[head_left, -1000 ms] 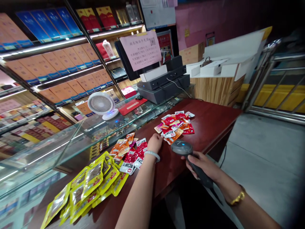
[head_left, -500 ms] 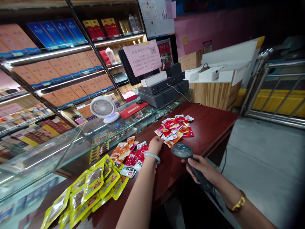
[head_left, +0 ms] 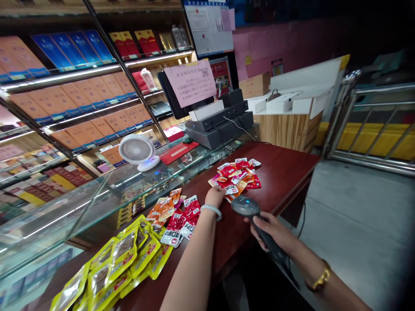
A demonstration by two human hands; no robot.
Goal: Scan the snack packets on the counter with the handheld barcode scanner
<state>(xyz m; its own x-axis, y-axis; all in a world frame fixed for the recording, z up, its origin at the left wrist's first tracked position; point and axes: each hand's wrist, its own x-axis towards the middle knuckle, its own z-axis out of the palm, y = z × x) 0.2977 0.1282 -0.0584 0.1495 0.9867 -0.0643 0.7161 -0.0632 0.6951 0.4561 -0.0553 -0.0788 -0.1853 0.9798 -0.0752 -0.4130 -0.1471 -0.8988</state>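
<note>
My left hand [head_left: 215,197], with a pale bangle at the wrist, reaches to the near left edge of a pile of small snack packets [head_left: 241,173] in red, orange and white. Its fingers are drawn together at the edge of a red-and-white snack packet [head_left: 231,189]; the fingertips are partly hidden. My right hand [head_left: 269,231] is wrapped round the handle of a dark barcode scanner [head_left: 247,207], whose head shows a small blue light just in front of the pile. Left of my left forearm lie more small snack packets [head_left: 175,222] and a heap of larger yellow snack bags [head_left: 118,263].
The dark red table [head_left: 285,160] adjoins a glass display counter [head_left: 106,190]. On the counter stand a white fan [head_left: 138,151], a red envelope [head_left: 178,152] and a cash register [head_left: 220,129]. Boxed goods fill the shelves [head_left: 81,99]. A metal railing [head_left: 382,125] is at right.
The view has shifted slightly, so the scene sits a little lower and further left. My left hand stays at the pile's edge. The scanner remains in my right hand.
</note>
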